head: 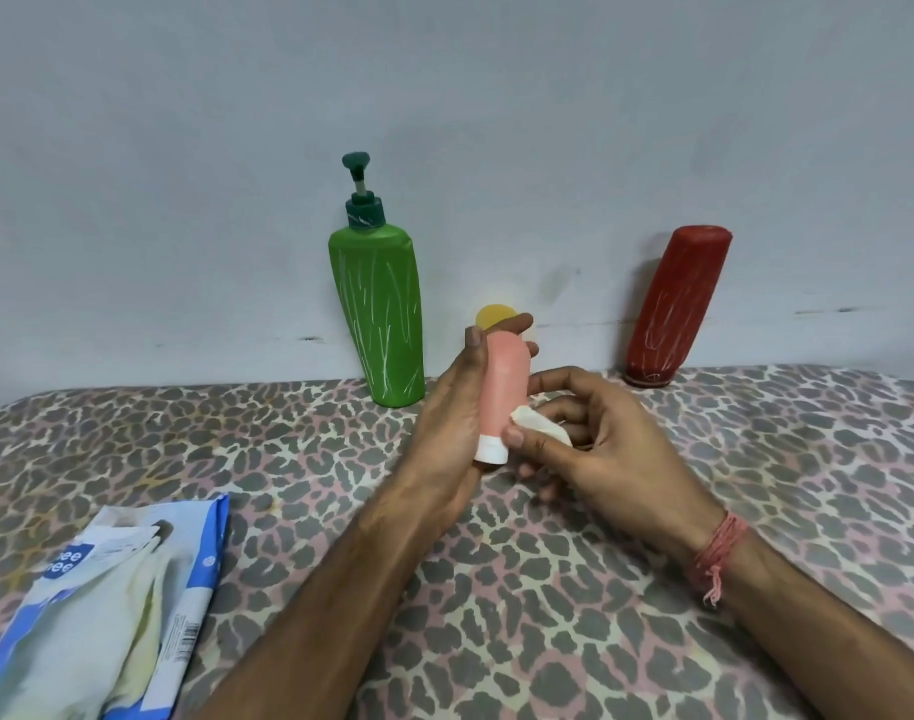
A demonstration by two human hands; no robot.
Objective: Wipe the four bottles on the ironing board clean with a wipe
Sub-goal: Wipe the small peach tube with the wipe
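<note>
A plain pale grey-blue wall (184, 148) fills the far half of the scene, scuffed with small dark marks low down, left and right. Soft, even light falls across it. Near, the surface (652, 641) wears a cover printed in grey and pink leopard spots.

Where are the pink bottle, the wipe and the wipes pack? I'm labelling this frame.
pink bottle (505, 387): head view, middle of its body, held by the left hand (447, 407).
wipe (540, 424): head view, its crumpled middle, pinched in the right hand (610, 449).
wipes pack (106, 615): head view, its opened front.
</note>
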